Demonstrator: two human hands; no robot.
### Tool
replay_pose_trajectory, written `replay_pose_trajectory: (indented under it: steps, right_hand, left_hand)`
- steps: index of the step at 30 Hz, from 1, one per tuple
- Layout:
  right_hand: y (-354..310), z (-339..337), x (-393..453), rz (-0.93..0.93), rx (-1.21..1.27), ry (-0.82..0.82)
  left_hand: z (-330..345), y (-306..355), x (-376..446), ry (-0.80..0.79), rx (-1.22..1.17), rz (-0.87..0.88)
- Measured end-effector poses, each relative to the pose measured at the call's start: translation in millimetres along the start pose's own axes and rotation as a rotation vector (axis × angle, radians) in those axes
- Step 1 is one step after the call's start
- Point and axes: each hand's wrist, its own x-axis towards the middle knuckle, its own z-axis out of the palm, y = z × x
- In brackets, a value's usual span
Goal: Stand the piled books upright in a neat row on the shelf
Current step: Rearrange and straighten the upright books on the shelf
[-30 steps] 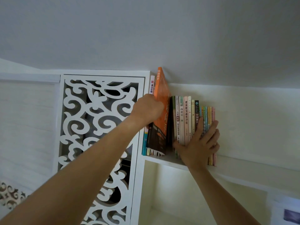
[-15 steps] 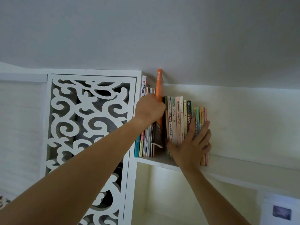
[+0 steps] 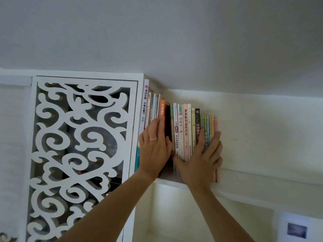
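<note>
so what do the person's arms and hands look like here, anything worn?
Two bare forearms, no sleeves, gloves or watch in view. The left hand wears one thin, pale band ring on a finger. The right hand shows no ring or other item. No markings visible on either arm.

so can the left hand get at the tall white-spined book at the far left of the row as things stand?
Probably yes. The left hand lies flat on the spines beside the orange book, and the tall white-spined book stands just to its left, its upper spine bare. The lattice panel borders it but does not cover it.
</note>
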Motion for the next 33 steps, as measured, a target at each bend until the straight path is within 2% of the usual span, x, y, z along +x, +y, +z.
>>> replay_pose_trajectory:
  steps: [5, 9, 11, 13, 15, 17, 20, 26, 29, 33]
  right_hand:
    - [-2, -2, 0, 0.004, -0.013, 0.024]
    - [0, -9, 3, 0.014, -0.001, -0.043]
    - [9, -13, 3, -0.043, 0.022, -0.107]
    - [21, -22, 7, -0.072, 0.142, -0.157]
    - [35, -35, 13, 0.025, 0.327, -0.191]
    - [50, -42, 21, 0.104, 0.421, -0.276]
    - [57, -38, 20, 0.094, 0.494, -0.450]
    - [35, -29, 9, 0.088, 0.402, -0.385]
    - [33, -27, 6, 0.084, 0.346, -0.398]
    - [36, -31, 8, 0.081, 0.372, -0.431]
  left_hand:
    - [2, -12, -7, -0.143, 0.179, 0.173]
    - [2, -10, -10, -0.234, 0.239, 0.162]
    - [3, -11, -12, -0.248, 0.241, 0.149]
    - [3, -13, -13, -0.261, 0.231, 0.151]
    - [2, -13, -13, -0.274, 0.202, 0.158]
    - [1, -13, -13, -0.271, 0.176, 0.169]
    - [-1, -12, -12, -0.244, 0.143, 0.185]
    - [0, -12, -12, -0.220, 0.050, 0.274]
    - [-1, -14, -14, -0.173, -0.024, 0.231]
    - [1, -15, -23, -0.075, 0.017, 0.212]
